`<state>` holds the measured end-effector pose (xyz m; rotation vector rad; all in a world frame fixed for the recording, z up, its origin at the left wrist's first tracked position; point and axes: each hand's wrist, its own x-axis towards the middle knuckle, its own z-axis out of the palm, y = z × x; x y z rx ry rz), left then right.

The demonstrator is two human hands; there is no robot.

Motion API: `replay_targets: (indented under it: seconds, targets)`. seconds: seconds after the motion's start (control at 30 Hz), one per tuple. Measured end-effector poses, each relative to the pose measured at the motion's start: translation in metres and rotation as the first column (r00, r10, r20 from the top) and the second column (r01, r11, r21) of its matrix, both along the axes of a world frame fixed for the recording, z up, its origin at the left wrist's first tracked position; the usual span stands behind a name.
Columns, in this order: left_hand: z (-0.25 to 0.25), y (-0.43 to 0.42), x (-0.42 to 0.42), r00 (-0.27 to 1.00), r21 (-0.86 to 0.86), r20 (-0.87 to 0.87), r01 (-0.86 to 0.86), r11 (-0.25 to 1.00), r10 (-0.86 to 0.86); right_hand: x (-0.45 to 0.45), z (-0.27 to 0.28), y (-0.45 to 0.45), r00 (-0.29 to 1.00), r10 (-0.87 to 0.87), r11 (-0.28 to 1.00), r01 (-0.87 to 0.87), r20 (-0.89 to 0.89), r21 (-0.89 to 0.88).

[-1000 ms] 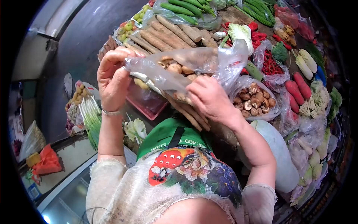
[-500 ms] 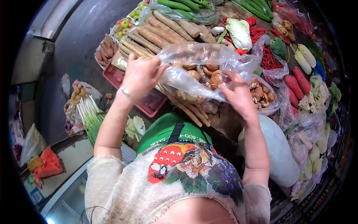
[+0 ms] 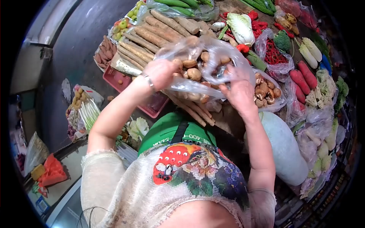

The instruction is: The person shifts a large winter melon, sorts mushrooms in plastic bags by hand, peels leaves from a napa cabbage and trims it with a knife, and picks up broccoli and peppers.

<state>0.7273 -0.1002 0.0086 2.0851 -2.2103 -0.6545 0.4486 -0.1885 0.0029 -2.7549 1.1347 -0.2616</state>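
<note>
A clear plastic bag of brown-capped mushrooms lies in front of me, its mouth spread wide with the mushrooms showing inside. My left hand is closed on the bag's left edge, fingers partly hidden by the wrist and plastic. At the opposite side my right hand, slightly blurred, pinches the rim of the bag. Just right of that hand sits a second clear bag of mushrooms. Long brown roots lie behind the bag, and thinner ones stick out below it.
A pink-red plastic basket stands left of the bag. A large pale winter melon lies by my right forearm. Behind are a napa cabbage, red chillies and broccoli. Red radishes lie at right.
The bag's mouth has been pulled wider, exposing more mushrooms. My left hand has moved right and slightly down with its edge; my right hand has shifted slightly left.
</note>
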Motion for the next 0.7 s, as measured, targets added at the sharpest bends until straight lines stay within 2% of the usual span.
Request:
replay_targets:
  seconds: [0.03,0.07,0.1,0.13,0.17,0.2,0.23,0.3,0.33,0.37,0.43,0.47,0.5,0.57,0.6,0.63,0.7]
  targets:
    - [0.001,0.013,0.009,1.0,-0.071,-0.022,0.017,0.997,-0.019,-0.006,-0.002,-0.004,0.998,-0.042,0.991,0.037,0.038,0.127]
    - [0.006,0.021,0.011,1.0,-0.041,0.007,-0.003,0.999,0.004,-0.007,-0.002,-0.007,0.992,0.006,0.999,0.0,-0.128,0.043]
    - [0.01,0.025,0.011,0.999,-0.012,0.035,-0.027,1.0,0.027,-0.006,-0.005,-0.007,0.992,0.002,0.999,0.003,-0.124,0.043]
    - [0.007,0.026,0.01,0.999,-0.011,0.038,-0.027,1.0,0.028,-0.005,-0.011,-0.006,0.997,0.054,0.995,-0.059,-0.06,-0.081]
    - [0.002,0.027,0.008,0.992,0.036,0.123,-0.037,0.999,0.033,-0.001,-0.014,-0.007,0.993,0.117,0.971,-0.115,-0.003,-0.208]
    - [-0.001,0.026,0.006,0.978,0.082,0.207,-0.051,0.995,0.033,0.009,-0.01,-0.013,0.982,0.169,0.95,-0.141,0.082,-0.279]
    - [-0.002,0.026,0.0,0.97,0.04,0.243,-0.042,0.998,0.031,0.015,-0.008,-0.017,0.982,0.171,0.95,-0.142,0.084,-0.28]
    - [-0.002,0.024,-0.013,0.969,-0.142,0.243,-0.009,0.99,0.043,0.021,-0.004,-0.021,0.986,0.137,0.99,-0.139,0.098,0.017]
    - [0.005,0.02,-0.019,0.965,-0.123,0.263,0.052,0.991,-0.018,0.027,0.001,-0.024,0.983,0.18,0.981,-0.182,0.028,0.065]
    - [0.011,0.016,-0.026,0.974,-0.086,0.216,0.087,0.992,-0.067,0.029,0.0,-0.021,0.983,0.181,0.981,-0.182,0.024,0.07]
    - [-0.01,0.008,-0.029,0.982,-0.262,0.12,0.173,0.949,-0.146,0.034,-0.002,-0.016,0.99,0.121,0.954,-0.138,0.076,0.266]
    - [-0.013,0.002,-0.029,0.989,-0.154,0.011,0.148,0.977,-0.148,0.032,-0.005,-0.009,0.988,0.15,0.97,-0.152,0.02,0.191]
    - [-0.01,-0.001,-0.027,0.989,-0.154,0.011,0.148,0.977,-0.148,0.032,-0.01,-0.004,0.988,0.15,0.97,-0.151,0.019,0.192]
    - [-0.006,-0.006,-0.02,0.982,-0.023,-0.145,0.119,0.993,-0.121,0.033,-0.018,0.004,0.984,0.175,0.981,-0.173,-0.021,0.083]
    - [-0.01,-0.005,-0.015,0.967,-0.155,-0.24,0.051,0.987,-0.088,0.034,-0.016,0.007,0.983,0.18,0.983,-0.181,0.044,0.034]
    - [-0.013,-0.003,-0.015,0.967,-0.152,-0.239,0.054,0.987,-0.089,0.033,-0.02,0.006,0.983,0.177,0.983,-0.179,0.046,0.037]
    - [-0.01,0.003,-0.017,0.998,-0.022,-0.056,-0.036,0.999,0.034,0.035,-0.033,0.002,0.983,0.177,0.984,-0.177,0.05,-0.006]
